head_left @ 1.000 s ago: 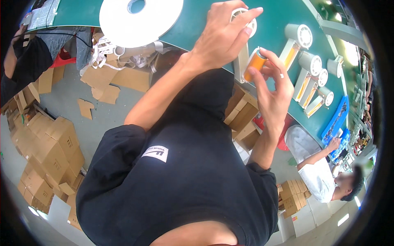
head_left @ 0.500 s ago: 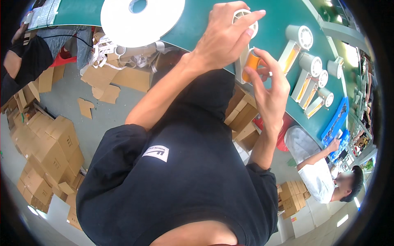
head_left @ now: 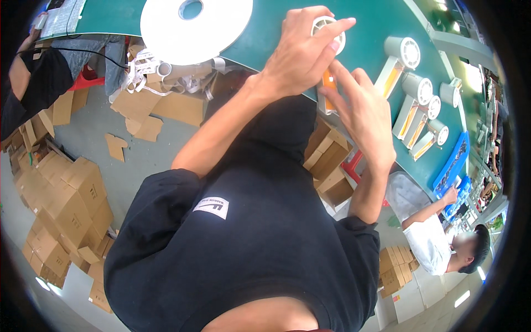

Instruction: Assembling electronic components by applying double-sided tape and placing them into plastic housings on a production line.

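My left hand (head_left: 296, 55) is closed around the white plastic part with a round, spoked end (head_left: 322, 23), near the bench edge. Its index finger stretches across that end. Below it, an orange piece (head_left: 329, 83) lies along the straight body of the same part. The thumb and index finger of my right hand (head_left: 365, 119) are on the orange piece, one at each end. Fingers hide much of the joint between the two. Similar white parts with orange strips (head_left: 390, 77) lie to the right on the green bench.
A large white reel (head_left: 221, 33) lies at the bench's left. Blue trays (head_left: 452, 166) are farther right, beside a person in white (head_left: 428, 243). Tangled white strip (head_left: 145, 69) and cardboard pieces litter the floor at left. Stacked cartons (head_left: 66, 199) stand behind; opened boxes (head_left: 329, 160) sit under the bench.
My right hand has shifted up and toward the white part. The orange piece, curled between its fingers before, now lies along the part's body. My left hand has barely moved.
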{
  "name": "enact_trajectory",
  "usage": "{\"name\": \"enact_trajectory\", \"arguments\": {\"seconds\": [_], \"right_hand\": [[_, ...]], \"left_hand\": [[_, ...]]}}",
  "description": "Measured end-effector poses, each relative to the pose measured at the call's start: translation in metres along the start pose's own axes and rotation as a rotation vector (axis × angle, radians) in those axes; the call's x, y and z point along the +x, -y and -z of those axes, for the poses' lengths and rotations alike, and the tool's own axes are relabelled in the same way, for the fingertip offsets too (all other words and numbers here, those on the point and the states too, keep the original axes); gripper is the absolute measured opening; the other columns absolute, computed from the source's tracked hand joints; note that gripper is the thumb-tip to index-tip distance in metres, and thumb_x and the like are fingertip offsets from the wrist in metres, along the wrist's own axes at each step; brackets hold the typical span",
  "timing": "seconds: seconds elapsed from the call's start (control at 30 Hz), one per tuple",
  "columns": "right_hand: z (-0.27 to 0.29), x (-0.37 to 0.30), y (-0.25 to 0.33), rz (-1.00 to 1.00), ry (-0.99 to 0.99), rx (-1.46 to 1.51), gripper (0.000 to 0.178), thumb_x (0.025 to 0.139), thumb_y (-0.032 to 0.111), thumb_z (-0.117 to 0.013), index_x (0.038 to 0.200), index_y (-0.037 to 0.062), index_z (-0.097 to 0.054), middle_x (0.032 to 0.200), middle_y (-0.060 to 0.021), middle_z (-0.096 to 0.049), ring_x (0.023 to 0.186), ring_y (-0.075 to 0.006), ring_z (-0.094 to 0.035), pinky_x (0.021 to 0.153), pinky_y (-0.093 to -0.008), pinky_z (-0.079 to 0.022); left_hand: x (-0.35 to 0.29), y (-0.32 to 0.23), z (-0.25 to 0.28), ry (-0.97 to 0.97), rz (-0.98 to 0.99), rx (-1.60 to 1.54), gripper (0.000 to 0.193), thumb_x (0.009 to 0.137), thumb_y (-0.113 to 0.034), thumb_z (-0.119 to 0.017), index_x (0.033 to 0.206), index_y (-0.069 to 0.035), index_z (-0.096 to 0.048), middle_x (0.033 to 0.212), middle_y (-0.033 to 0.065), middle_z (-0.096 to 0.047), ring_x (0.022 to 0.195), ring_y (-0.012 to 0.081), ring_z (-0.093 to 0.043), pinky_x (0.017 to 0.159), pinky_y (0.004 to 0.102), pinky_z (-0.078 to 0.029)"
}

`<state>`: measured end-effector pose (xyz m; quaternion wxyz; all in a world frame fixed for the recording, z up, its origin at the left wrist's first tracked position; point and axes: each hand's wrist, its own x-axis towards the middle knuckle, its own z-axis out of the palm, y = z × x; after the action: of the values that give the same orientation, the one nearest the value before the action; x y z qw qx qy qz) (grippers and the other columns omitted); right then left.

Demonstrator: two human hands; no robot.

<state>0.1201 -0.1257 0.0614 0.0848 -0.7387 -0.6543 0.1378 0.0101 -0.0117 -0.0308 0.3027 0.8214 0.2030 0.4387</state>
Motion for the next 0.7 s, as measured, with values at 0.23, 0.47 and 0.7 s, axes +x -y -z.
{"name": "enact_trajectory", "arguments": {"seconds": [0.23,0.47,0.7], "right_hand": [[0.012,0.01,-0.015,0.16,0.245,0.013,0.039,0.09,0.025,-0.061,0.127,0.0153,-0.054,0.075,-0.0114,-0.058,0.068,-0.0316,-0.062,0.059,-0.0422,-0.049],[0.016,0.018,0.0,0.071,0.289,0.074,0.026,0.084,0.015,-0.067,0.109,0.0079,-0.062,0.077,-0.0171,-0.065,0.075,-0.0348,-0.065,0.064,-0.0433,-0.05],[0.008,0.017,-0.007,0.129,0.209,0.072,0.025,0.084,0.016,-0.067,0.106,0.0042,-0.062,0.076,-0.0174,-0.065,0.074,-0.036,-0.065,0.066,-0.0441,-0.051]], "left_hand": [[-0.005,0.001,0.0,0.002,-0.03,-0.003,0.032,0.094,-0.012,-0.049,0.124,-0.01,-0.061,0.118,0.0151,-0.048,0.107,0.029,-0.045,0.092,0.0389,-0.04],[-0.006,0.0,0.001,0.012,-0.027,-0.016,0.031,0.097,-0.014,-0.046,0.125,-0.01,-0.06,0.118,0.0149,-0.048,0.109,0.0291,-0.045,0.092,0.0388,-0.04],[0.001,-0.006,0.005,0.034,-0.034,-0.078,0.031,0.097,-0.013,-0.045,0.124,-0.011,-0.059,0.118,0.0146,-0.048,0.11,0.0295,-0.046,0.094,0.0392,-0.039]]}}
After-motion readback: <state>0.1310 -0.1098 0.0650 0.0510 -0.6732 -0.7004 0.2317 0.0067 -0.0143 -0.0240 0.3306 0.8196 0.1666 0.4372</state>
